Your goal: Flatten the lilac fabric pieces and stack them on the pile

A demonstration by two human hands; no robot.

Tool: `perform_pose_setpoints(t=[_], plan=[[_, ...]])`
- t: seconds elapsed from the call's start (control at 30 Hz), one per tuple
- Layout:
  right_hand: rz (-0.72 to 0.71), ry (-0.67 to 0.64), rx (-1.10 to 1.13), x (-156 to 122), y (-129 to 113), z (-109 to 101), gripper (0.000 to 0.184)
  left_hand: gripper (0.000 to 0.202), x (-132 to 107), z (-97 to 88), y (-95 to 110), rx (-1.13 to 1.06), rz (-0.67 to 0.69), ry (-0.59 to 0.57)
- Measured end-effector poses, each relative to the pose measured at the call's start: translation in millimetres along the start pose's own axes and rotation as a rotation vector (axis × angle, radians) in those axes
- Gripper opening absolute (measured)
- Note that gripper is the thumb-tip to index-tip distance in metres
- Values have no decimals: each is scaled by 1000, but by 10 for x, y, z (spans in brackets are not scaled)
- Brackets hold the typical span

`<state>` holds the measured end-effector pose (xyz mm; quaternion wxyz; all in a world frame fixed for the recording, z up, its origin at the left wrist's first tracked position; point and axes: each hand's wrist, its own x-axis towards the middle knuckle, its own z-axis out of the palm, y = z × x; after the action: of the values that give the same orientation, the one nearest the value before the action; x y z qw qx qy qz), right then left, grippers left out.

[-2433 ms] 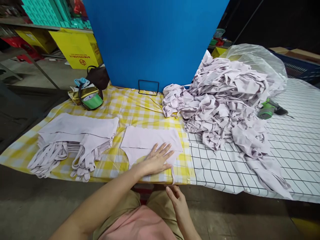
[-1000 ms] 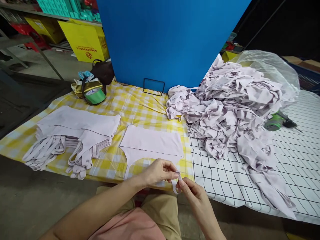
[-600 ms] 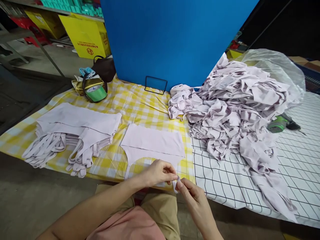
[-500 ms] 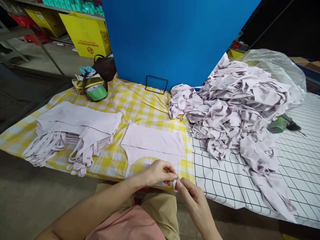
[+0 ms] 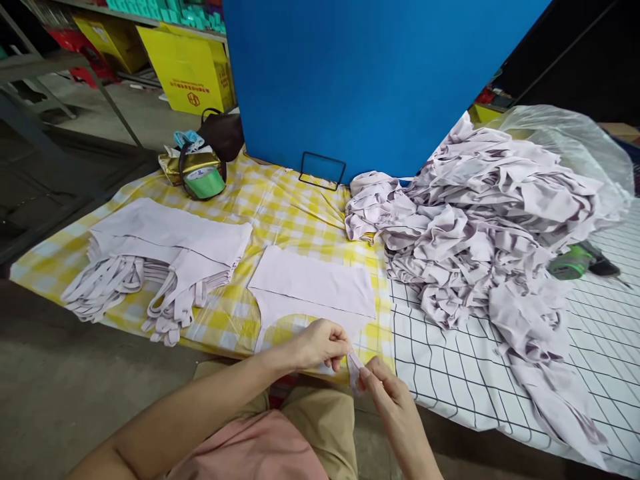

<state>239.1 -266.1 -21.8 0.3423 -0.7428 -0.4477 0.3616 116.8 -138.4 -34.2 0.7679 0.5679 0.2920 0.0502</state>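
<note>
The left hand (image 5: 325, 345) and right hand (image 5: 387, 390), both in narrow pinches, hold a strap (image 5: 354, 371) at the front edge of the yellow checked cloth (image 5: 300, 223); the pale garment (image 5: 313, 287) lies flat just beyond them; a strip of bare check separates it from the folded stack (image 5: 173, 227) on the left, whose straps gather near the front edge; rightward, white grid cloth (image 5: 450, 377) spreads before the loose heap (image 5: 480, 193); behind that sits a clear plastic bag (image 5: 603, 147), contents hard to tell; farther off, left, stands a yellow box (image 5: 183, 70), its inside hidden.
</note>
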Motion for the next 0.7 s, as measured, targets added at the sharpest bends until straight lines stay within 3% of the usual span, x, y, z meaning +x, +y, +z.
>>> perform_pose_setpoints(t=[0.07, 0.13, 0.2, 0.4, 0.6, 0.7], plan=[[-121, 184, -88, 24, 53, 53, 22, 15, 2, 34, -10, 5, -39, 28], [-230, 286, -151, 49, 85, 134, 32, 16, -1, 64, -9, 14, -59, 56], [-292, 277, -169, 78, 97, 230, 35, 16, -6, 83, 8, 32, -60, 92], [-265, 284, -65, 205, 61, 426, 13, 16, -7, 71, 96, -1, -52, 159], [-60, 124, 330, 263, -44, 389, 28, 13, 49, 55, 69, 135, -34, 302], [-47, 120, 271, 269, -78, 368, 27, 10, 66, 38, 73, 237, 31, 359]])
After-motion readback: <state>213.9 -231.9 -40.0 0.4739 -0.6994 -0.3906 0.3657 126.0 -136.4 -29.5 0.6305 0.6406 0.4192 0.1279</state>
